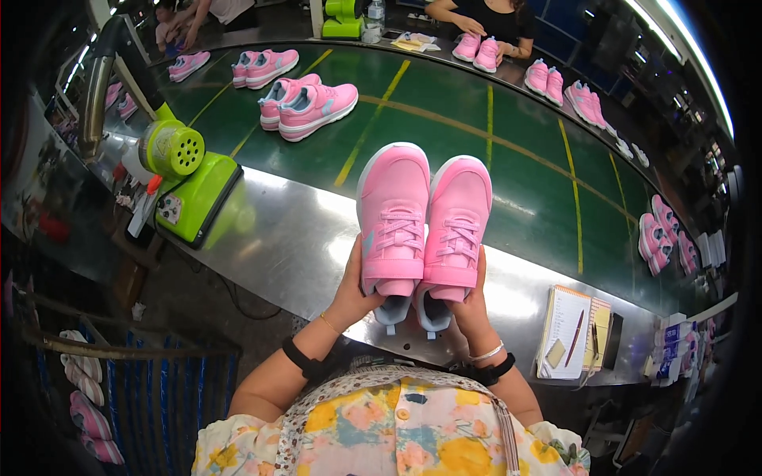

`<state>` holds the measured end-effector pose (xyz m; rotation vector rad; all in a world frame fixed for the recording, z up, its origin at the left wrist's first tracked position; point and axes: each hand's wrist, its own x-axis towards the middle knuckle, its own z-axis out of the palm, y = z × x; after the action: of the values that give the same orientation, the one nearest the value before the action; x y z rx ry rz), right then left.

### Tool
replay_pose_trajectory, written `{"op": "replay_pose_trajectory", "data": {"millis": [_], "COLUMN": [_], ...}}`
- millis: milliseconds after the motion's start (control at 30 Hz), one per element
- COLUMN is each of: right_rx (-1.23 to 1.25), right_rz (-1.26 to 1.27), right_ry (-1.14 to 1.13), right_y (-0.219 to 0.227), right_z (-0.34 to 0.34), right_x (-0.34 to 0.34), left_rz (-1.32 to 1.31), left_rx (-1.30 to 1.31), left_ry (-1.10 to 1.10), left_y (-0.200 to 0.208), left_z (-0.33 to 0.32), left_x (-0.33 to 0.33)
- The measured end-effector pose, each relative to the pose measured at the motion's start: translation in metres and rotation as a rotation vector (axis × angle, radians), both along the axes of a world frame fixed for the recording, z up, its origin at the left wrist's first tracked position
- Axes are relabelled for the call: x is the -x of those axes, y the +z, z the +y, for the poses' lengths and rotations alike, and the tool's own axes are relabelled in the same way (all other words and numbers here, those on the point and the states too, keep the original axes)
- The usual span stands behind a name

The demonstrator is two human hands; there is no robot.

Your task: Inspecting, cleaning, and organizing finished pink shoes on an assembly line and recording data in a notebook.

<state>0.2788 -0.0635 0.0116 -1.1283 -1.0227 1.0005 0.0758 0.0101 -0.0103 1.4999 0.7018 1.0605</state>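
Two pink sneakers with white soles and light blue linings are held up side by side over the metal bench edge, toes pointing away from me. My left hand [349, 287] grips the left sneaker [395, 198] along its outer side near the heel. My right hand [474, 309] is closed round the heel side of the right sneaker [460, 210]. The shoes touch or nearly touch each other along their inner sides. Pull tabs at both heels hang toward me. Most of my fingertips are hidden behind the shoes.
Beyond the metal bench [270, 230] runs a green conveyor belt [516, 182] with yellow lines, carrying pairs of pink sneakers [317, 111]. A lime-green machine [194, 194] stands left. An open notebook [567, 333] with a pen lies right. Across the belt, a person [492, 28] handles sneakers.
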Motion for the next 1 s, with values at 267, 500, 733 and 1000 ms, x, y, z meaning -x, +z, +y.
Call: {"op": "replay_pose_trajectory", "data": {"millis": [267,500,733,1000], "right_rx": [-0.041,0.300,0.376,0.767], "right_rz": [0.062,0.171,-0.538,-1.315], "right_ry": [-0.044,-0.128,-0.089,-0.908], "right_y": [-0.018,-0.004,0.007,0.019], "right_z": [-0.009,-0.052,-0.082,-0.154], "right_x": [-0.030,-0.045,-0.070,-0.202], "left_rz": [-0.317,0.273,0.352,0.472], "left_rx": [0.449,0.328,-0.293,-0.297], "left_ry": [0.083,0.179,0.008,-0.468], "left_y": [0.007,0.025,0.080,0.073], "left_z": [0.003,0.063,0.002,-0.041], "left_x": [0.023,0.112,0.042,-0.033]}}
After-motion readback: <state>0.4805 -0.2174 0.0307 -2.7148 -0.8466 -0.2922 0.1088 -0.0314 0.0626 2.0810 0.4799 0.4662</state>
